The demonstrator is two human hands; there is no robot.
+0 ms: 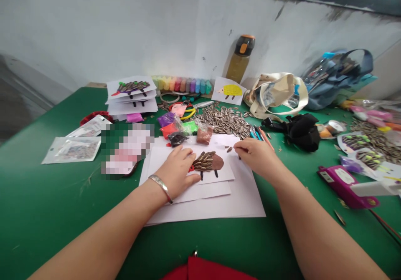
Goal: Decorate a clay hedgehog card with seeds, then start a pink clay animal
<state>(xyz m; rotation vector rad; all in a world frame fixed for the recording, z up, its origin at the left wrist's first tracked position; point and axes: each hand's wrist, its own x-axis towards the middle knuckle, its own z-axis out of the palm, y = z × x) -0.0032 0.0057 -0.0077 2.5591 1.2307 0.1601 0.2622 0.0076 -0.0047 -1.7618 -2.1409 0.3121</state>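
Note:
My left hand, with a silver bangle at the wrist, lies with fingers apart on a white card, holding it down. On the card is a hedgehog picture: a brown clay body, black legs, and overlapping striped sunflower seeds covering its left part. My left fingers partly hide its red end. To the right, my right hand is closed in a pinch at the card's edge, with a small dark seed tip showing under the fingertips. A loose sunflower seed lies beside it. More white sheets lie beneath the card.
Behind the card are bagged clay lumps, a seed pile, scissors and pens. A bottle and bags stand by the wall. Finished cards are stacked left; a magenta glue gun lies right.

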